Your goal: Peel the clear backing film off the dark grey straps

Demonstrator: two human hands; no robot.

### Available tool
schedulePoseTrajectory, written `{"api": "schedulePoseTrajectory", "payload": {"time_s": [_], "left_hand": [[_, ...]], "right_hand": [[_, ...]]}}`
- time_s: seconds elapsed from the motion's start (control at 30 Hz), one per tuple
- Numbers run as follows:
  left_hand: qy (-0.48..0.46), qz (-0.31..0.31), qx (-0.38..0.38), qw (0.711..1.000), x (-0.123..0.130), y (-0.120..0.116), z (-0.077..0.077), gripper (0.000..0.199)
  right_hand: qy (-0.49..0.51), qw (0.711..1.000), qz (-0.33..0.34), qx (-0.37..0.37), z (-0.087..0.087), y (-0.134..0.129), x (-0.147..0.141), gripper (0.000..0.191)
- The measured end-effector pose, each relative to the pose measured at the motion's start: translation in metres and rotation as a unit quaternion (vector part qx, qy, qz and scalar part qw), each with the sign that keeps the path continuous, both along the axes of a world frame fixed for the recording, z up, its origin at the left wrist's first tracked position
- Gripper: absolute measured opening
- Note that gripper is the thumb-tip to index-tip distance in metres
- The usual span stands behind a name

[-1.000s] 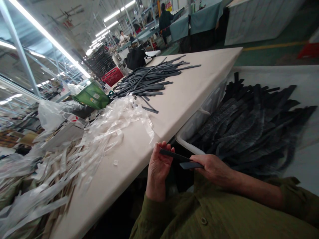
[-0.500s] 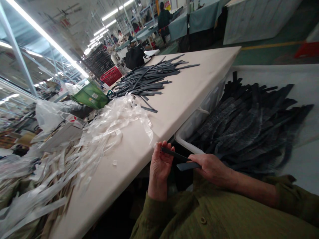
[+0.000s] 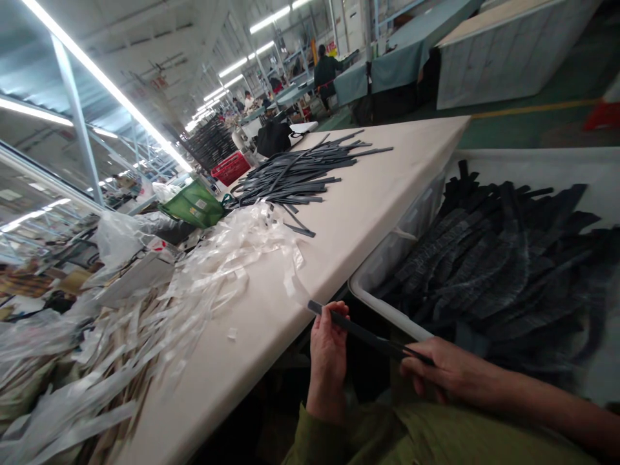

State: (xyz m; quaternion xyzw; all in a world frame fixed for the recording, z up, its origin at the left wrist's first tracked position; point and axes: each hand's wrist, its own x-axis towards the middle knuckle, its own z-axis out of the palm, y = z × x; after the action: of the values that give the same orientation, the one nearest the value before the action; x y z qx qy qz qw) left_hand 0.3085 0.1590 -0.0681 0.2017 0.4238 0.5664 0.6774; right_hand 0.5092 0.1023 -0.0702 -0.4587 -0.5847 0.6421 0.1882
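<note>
A dark grey strip [image 3: 361, 332] stretches between my hands beside the table's near edge. Its left end pokes out past the fingers of my left hand [image 3: 330, 355], which pinch it. My right hand [image 3: 448, 369] is closed round the strip's other end, close to the white bin. Many dark strips [image 3: 489, 258] fill that bin [image 3: 387, 309] at the right. A pile of similar dark strips [image 3: 290, 171] lies at the far part of the pale table [image 3: 358, 213]. Translucent white film strips [image 3: 227, 252] are heaped along the table's left side.
Behind the film stand a green basket [image 3: 194, 203], a red crate [image 3: 230, 168] and a black bag [image 3: 274, 137]. Tan strips [image 3: 138, 329] and plastic bags lie at the left. A person [image 3: 325, 74] stands far back near cloth-covered tables.
My right hand has moved away from my left, to the right and down. The strip now spans a longer stretch between them, and its left end sticks out past my left fingers.
</note>
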Motion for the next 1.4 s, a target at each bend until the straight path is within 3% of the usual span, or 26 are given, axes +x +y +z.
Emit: {"api": "schedulePoseTrajectory", "payload": {"time_s": [0.1, 0.23, 0.43, 0.53, 0.67, 0.77, 0.83, 0.9, 1.03, 1.1, 1.2, 1.3, 1.4], "left_hand": [[0.007, -0.06, -0.003, 0.998, 0.015, -0.017, -0.007, 0.035], [0.01, -0.16, -0.019, 0.987, 0.033, -0.041, -0.007, 0.043], [0.032, -0.013, 0.007, 0.999, 0.004, -0.026, 0.002, 0.039], [0.036, -0.041, -0.011, 0.998, 0.009, -0.035, -0.004, 0.04], [0.018, -0.125, -0.015, 0.992, 0.025, -0.051, -0.007, 0.041], [0.048, -0.069, 0.0, 0.996, 0.017, -0.046, -0.003, 0.041], [0.067, -0.031, 0.004, 0.997, 0.009, -0.041, -0.003, 0.043], [0.076, -0.031, -0.005, 0.997, 0.007, -0.041, -0.006, 0.045], [0.064, -0.146, -0.014, 0.987, 0.022, -0.056, -0.006, 0.048], [0.063, -0.169, -0.005, 0.984, 0.026, -0.06, -0.003, 0.048], [0.091, -0.101, -0.002, 0.991, 0.019, -0.054, -0.001, 0.048], [0.077, -0.044, -0.014, 0.996, 0.011, -0.048, -0.006, 0.05], [0.068, -0.076, -0.021, 0.995, 0.015, -0.051, -0.011, 0.053]], "right_hand": [[0.0, 1.0, -0.018, 0.005, -0.001, -0.002, -0.005, 0.061], [0.003, 0.997, -0.025, 0.067, 0.009, 0.01, -0.014, 0.066], [-0.057, 0.993, 0.03, 0.097, -0.003, -0.004, 0.008, 0.062], [-0.076, 0.991, 0.007, 0.112, -0.003, -0.005, 0.001, 0.062], [-0.054, 0.99, -0.017, 0.131, 0.013, 0.009, -0.019, 0.067], [-0.063, 0.987, 0.013, 0.144, 0.013, 0.01, -0.017, 0.065], [-0.075, 0.987, 0.036, 0.136, 0.003, 0.004, -0.009, 0.064], [-0.083, 0.987, 0.033, 0.135, -0.007, -0.002, -0.005, 0.064], [-0.076, 0.987, -0.007, 0.139, -0.006, 0.0, -0.011, 0.065], [-0.072, 0.988, -0.007, 0.134, 0.0, 0.004, -0.013, 0.065], [-0.075, 0.987, 0.036, 0.141, -0.001, 0.002, -0.004, 0.064], [-0.109, 0.98, 0.046, 0.158, -0.015, -0.006, 0.008, 0.064], [-0.125, 0.976, 0.014, 0.179, -0.023, -0.008, 0.007, 0.062]]}}
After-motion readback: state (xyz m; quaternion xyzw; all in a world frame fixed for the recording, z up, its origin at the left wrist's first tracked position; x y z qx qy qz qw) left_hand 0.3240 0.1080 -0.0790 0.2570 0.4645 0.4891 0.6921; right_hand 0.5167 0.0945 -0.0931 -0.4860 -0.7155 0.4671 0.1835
